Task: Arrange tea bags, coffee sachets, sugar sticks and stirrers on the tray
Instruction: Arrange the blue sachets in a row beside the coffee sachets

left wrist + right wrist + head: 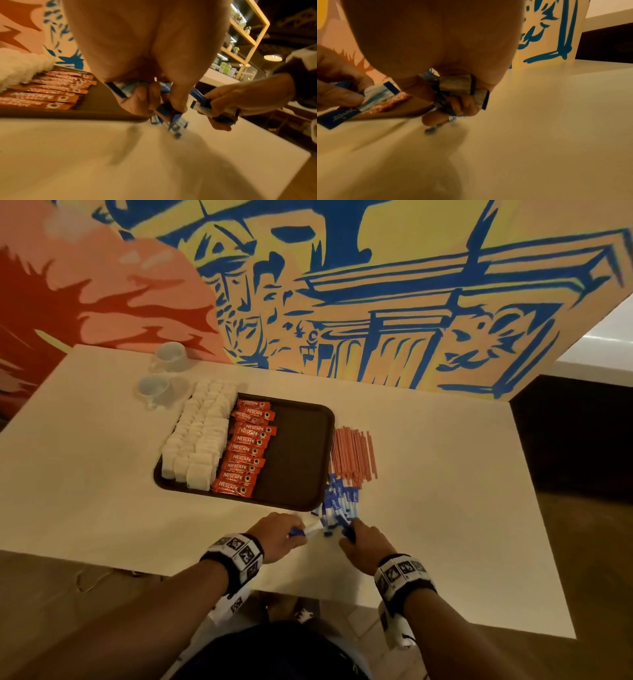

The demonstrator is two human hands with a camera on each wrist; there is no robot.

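Observation:
A dark brown tray [301, 440] lies on the white table, with white tea bags [198, 436] along its left side and a row of red coffee sachets [248, 450] beside them. Blue-and-white sugar sticks [339, 498] lie heaped off the tray's near right corner. Orange stirrers [354, 455] lie on the table right of the tray. My left hand [291, 534] grips several sugar sticks [164, 108] just in front of the tray's near edge. My right hand [356, 537] grips more sugar sticks [462, 88] at the heap's near end.
Two white cups [161, 374] stand at the table's far left, behind the tray. A painted wall [342, 285] rises behind the table. The table [462, 525] has an open stretch of white surface to the right, ending at an edge with dark floor beyond.

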